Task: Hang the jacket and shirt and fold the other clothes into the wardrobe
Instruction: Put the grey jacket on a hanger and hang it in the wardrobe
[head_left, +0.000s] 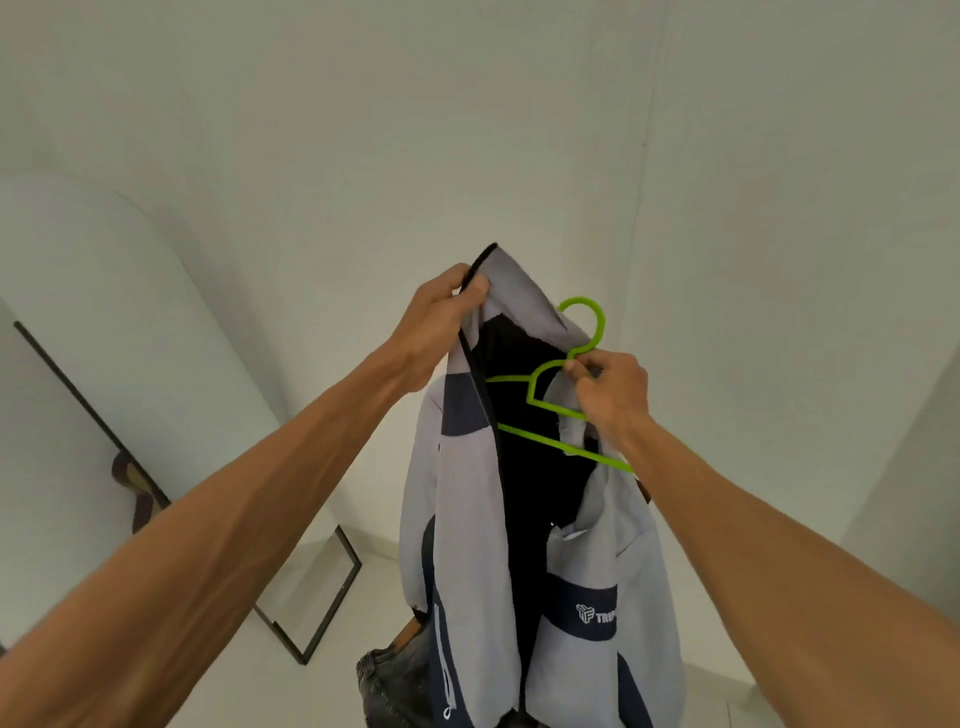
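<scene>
A light grey and navy jacket (467, 509) with a black lining hangs open in front of me at mid-frame. My left hand (441, 317) grips its upper left edge near the collar and holds it up. My right hand (608, 389) pinches the neck of a bright green plastic hanger (545, 400), just below its hook, together with the jacket's right shoulder cloth. The hanger's left arm lies inside the jacket against the black lining. The jacket's right front bears a navy band with a white logo.
A tall black-framed mirror (322, 613) leans against the white wall at the left. Dark grey jeans (384, 680) lie below the jacket at the bottom edge. White walls meet in a corner behind the jacket; the floor is white.
</scene>
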